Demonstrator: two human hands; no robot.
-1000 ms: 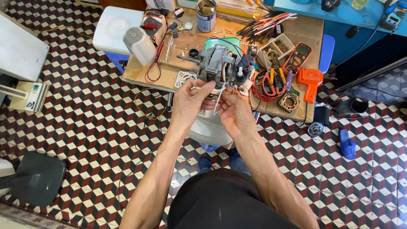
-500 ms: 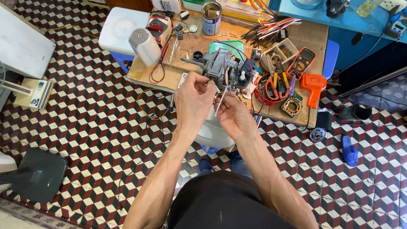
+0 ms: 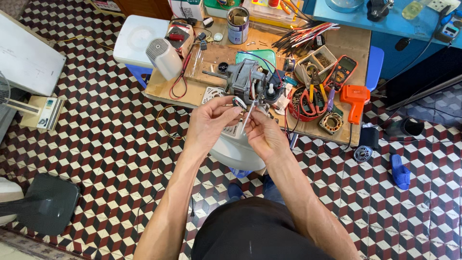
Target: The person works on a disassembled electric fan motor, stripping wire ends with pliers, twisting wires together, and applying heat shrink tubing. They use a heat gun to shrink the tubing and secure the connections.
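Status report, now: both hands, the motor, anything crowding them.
Left hand pinching a small dark part. Right hand holding white wire. Grey motor on table edge, just beyond fingertips. Pliers tray beside.

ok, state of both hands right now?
Left hand: closed, pinching a small dark part beside the grey motor.
Right hand: closed, fingers pinching a thin white wire.

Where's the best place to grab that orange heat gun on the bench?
Take the orange heat gun by its handle, which points toward the near table edge, coming from the person's right. The barrel end lies close against the pliers tray, while the handle side looks freer, though its cord trails there.
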